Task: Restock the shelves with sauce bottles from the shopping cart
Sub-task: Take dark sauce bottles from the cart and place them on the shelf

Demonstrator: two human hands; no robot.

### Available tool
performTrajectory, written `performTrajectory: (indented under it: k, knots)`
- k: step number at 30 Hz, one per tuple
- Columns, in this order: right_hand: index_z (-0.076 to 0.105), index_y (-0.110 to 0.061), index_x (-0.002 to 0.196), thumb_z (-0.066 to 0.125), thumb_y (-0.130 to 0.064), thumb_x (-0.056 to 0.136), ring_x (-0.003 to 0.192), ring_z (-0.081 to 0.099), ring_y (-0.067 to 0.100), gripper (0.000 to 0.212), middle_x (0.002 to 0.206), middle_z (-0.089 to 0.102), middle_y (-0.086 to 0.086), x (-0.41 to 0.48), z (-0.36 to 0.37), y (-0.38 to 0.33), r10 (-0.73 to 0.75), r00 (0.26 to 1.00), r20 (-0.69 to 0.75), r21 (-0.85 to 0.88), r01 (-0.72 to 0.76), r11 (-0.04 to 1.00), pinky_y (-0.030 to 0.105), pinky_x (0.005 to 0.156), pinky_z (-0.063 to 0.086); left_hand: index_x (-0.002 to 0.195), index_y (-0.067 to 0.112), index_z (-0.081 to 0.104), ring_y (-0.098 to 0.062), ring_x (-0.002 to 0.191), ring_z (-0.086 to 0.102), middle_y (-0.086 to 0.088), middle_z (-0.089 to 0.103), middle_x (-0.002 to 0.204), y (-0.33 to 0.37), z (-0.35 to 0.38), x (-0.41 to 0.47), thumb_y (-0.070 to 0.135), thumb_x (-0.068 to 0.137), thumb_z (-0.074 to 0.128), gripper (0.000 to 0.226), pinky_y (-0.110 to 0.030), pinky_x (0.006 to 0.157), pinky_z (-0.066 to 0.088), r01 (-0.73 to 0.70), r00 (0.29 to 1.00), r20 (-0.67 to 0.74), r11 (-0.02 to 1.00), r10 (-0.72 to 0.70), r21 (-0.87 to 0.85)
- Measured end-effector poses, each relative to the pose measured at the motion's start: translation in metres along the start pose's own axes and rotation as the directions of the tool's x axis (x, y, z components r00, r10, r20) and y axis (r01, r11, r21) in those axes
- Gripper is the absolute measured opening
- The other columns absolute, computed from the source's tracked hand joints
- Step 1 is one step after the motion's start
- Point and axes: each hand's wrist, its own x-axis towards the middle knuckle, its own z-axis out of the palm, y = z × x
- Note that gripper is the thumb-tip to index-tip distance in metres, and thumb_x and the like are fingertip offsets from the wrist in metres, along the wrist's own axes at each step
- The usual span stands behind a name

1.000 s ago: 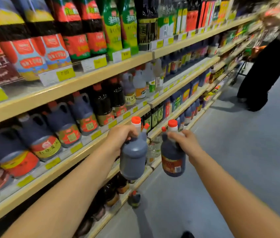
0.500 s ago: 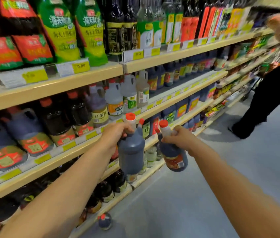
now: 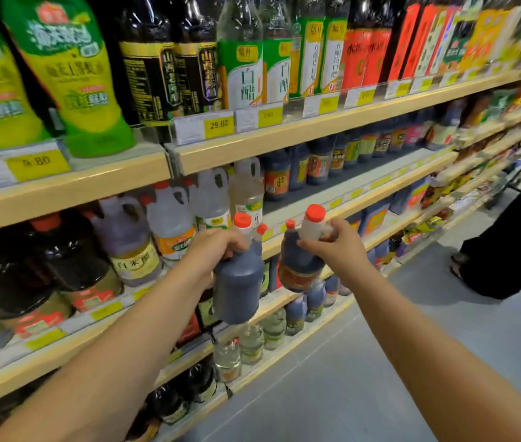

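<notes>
Two dark sauce bottles are held up before supermarket shelving. The left bottle, plain-sided with a pale neck and an orange-red cap, is gripped at the neck by the left hand, and its body hangs below the fingers. The right bottle, with a red-and-orange label low on its body, is clasped round the neck and shoulder by the right hand and is tilted slightly. Both are carried in the air, just off the front edge of the middle shelf, and neither touches a shelf.

The bottles look full and are judged fairly heavy for a single hand. The plastic is taken to be stiff but smooth, so the body could slip. The narrow neck under the cap is judged the surest hold, with the base steadied as each is set down. A fall to the floor could split a bottle or crack its cap.

Handled jugs of pale and dark liquid are ranged on the middle shelf behind yellow price tags, and a bare strip of shelf is seen to their right. Tall bottles are packed along the upper shelf. Another person in dark clothing is partly seen at the right edge.
</notes>
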Motion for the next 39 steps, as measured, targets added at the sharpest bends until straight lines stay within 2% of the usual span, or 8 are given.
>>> performTrajectory:
  k: [6,13,17,22,27,31,34,39]
  knots:
    - [0.034,-0.015,0.073,0.077,-0.019,0.076,0.065,0.036,0.019,0.043,0.071,0.036,0.006,0.059,-0.032,0.002,-0.144,0.990,0.006,0.070,0.143,0.987,0.036,0.060,0.030,0.049,0.008,0.043,-0.019,0.050,0.037,-0.004,0.043,0.045,0.022,0.041,0.032,0.000,0.074,0.062,0.032,-0.027,0.050,0.028,0.045,0.996,-0.082,0.998,-0.042,0.037]
    - [0.037,-0.010,0.077,0.074,-0.015,0.078,0.065,0.037,0.018,0.037,0.072,0.037,0.007,0.103,-0.069,0.014,-0.336,0.941,0.044,0.117,0.329,0.937,0.032,0.059,0.030,0.039,0.013,0.049,-0.017,0.045,0.039,0.006,0.043,0.031,0.023,0.088,0.022,0.012,0.050,0.065,0.019,-0.023,0.045,0.032,0.001,0.973,-0.229,0.994,-0.025,-0.106]
    - [0.039,-0.012,0.077,0.074,-0.019,0.077,0.065,0.039,0.017,0.035,0.072,0.040,0.004,0.120,-0.077,0.020,-0.404,0.913,0.057,0.177,0.389,0.904,0.034,0.061,0.034,0.046,0.008,0.046,-0.017,0.046,0.036,0.004,0.040,0.030,0.020,0.107,0.015,0.001,0.064,0.063,0.027,-0.021,0.044,0.030,0.008,0.946,-0.317,0.983,-0.066,-0.182]
    - [0.046,-0.003,0.081,0.075,-0.017,0.077,0.072,0.045,0.021,0.033,0.082,0.048,0.018,0.141,-0.072,0.018,-0.509,0.857,0.076,0.196,0.488,0.851,0.029,0.062,0.035,0.040,0.010,0.048,-0.017,0.047,0.035,0.003,0.041,0.032,0.019,0.113,0.012,0.013,0.039,0.059,0.011,-0.026,0.051,0.029,-0.006,0.925,-0.374,0.983,-0.064,-0.183]
    - [0.044,-0.005,0.077,0.075,-0.014,0.075,0.075,0.044,0.022,0.032,0.079,0.043,0.009,0.175,-0.043,0.018,-0.610,0.786,0.103,0.203,0.583,0.787,0.027,0.062,0.033,0.038,0.012,0.047,-0.017,0.047,0.036,0.003,0.041,0.033,0.019,0.109,0.028,0.009,0.046,0.061,0.017,-0.024,0.049,0.029,-0.038,0.914,-0.405,0.989,-0.024,-0.143]
    - [0.047,-0.004,0.081,0.073,-0.025,0.071,0.076,0.046,0.028,0.035,0.080,0.045,0.010,0.203,-0.016,0.023,-0.591,0.788,0.176,0.223,0.552,0.803,0.037,0.065,0.036,0.040,0.012,0.047,-0.019,0.049,0.036,0.003,0.042,0.036,0.009,0.104,0.043,0.012,0.045,0.061,0.015,-0.026,0.051,0.027,-0.065,0.890,-0.455,0.989,-0.003,-0.133]
    - [0.044,-0.012,0.079,0.076,-0.024,0.073,0.070,0.043,0.020,0.035,0.077,0.043,0.004,0.218,-0.002,0.029,-0.565,0.785,0.255,0.229,0.519,0.824,0.036,0.063,0.035,0.041,0.011,0.045,-0.018,0.049,0.036,0.003,0.041,0.035,0.001,0.102,0.055,0.004,0.059,0.063,0.026,-0.026,0.051,0.029,-0.069,0.882,-0.471,0.986,-0.010,-0.150]
    - [0.042,-0.019,0.079,0.077,-0.017,0.077,0.064,0.043,0.008,0.036,0.071,0.044,-0.006,0.237,0.012,0.036,-0.467,0.817,0.338,0.241,0.405,0.882,0.026,0.060,0.036,0.047,0.006,0.047,-0.017,0.048,0.035,0.002,0.040,0.035,-0.009,0.104,0.066,0.010,0.043,0.060,0.014,-0.025,0.052,0.032,-0.032,0.877,-0.478,0.986,-0.052,-0.167]
